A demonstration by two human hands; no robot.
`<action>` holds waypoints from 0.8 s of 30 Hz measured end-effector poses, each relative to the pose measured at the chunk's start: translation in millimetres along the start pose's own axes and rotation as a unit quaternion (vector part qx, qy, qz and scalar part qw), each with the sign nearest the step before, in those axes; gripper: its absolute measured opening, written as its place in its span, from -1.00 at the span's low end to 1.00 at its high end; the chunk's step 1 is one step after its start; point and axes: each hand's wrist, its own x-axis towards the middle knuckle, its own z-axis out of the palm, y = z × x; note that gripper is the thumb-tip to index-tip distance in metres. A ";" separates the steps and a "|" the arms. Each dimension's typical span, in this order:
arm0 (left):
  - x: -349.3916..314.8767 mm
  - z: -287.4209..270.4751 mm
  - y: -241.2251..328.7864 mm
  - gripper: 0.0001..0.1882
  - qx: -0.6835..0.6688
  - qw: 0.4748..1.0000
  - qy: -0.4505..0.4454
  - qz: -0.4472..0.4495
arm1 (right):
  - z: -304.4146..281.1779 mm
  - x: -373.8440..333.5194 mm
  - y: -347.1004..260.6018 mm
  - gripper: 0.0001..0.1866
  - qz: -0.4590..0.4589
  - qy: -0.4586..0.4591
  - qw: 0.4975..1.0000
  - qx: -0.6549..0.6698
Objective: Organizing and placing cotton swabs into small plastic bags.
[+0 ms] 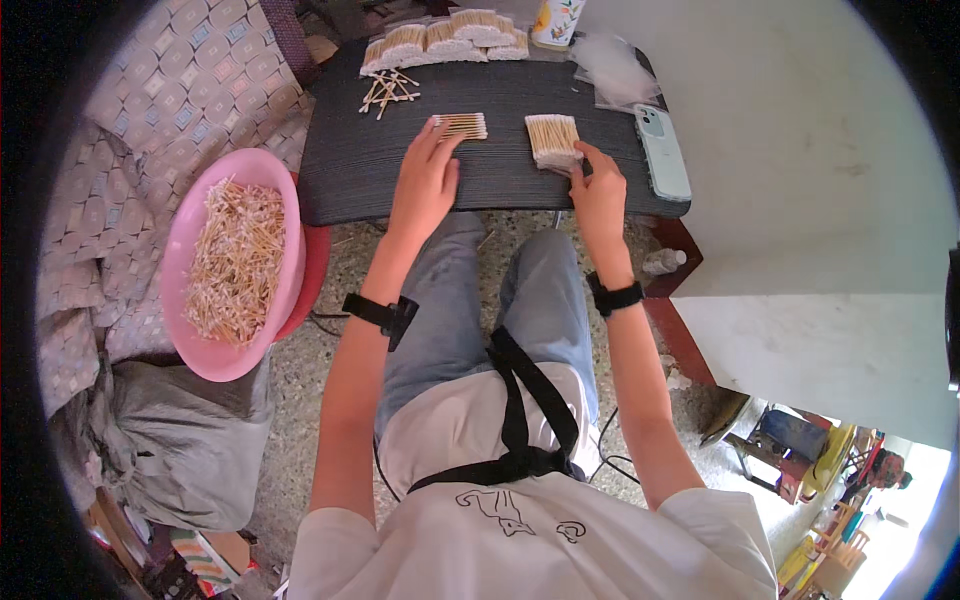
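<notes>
My left hand (pixel 424 182) lies flat on the dark table (pixel 345 165), its fingertips touching a small flat row of cotton swabs (pixel 462 125). My right hand (pixel 598 192) rests at the table's near edge, fingers pinching the corner of a thicker stack of swabs (pixel 553 139). A few loose swabs (pixel 387 92) lie scattered further back on the left. Several packed bundles of swabs (pixel 445 40) are lined up along the far edge.
A pink basin (pixel 185 235) heaped with loose swabs sits to my left. A light phone (pixel 663 150) lies on the table's right end, clear plastic bags (pixel 612 68) behind it, and a printed cup (pixel 558 22) at the back. A white wall is on the right.
</notes>
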 end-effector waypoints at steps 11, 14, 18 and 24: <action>-4.9 -3.0 -24.3 -0.50 0.080 0.994 -0.010 -0.079 | 35.7 -27.1 -72.0 -0.53 -0.198 -0.076 0.977 0.007; -2.8 2.9 -27.8 -0.47 0.122 0.989 -0.016 -0.080 | 67.4 -16.4 -72.5 -0.55 -0.218 -0.084 0.972 0.008; -0.7 4.7 -28.5 -0.46 0.154 0.986 -0.024 -0.065 | 94.5 6.2 -57.1 -0.55 -0.197 -0.075 0.976 -0.060; -4.4 5.6 -24.0 -0.53 0.202 0.976 -0.054 -0.066 | 101.1 7.6 -50.0 -0.55 -0.218 -0.060 0.961 -0.158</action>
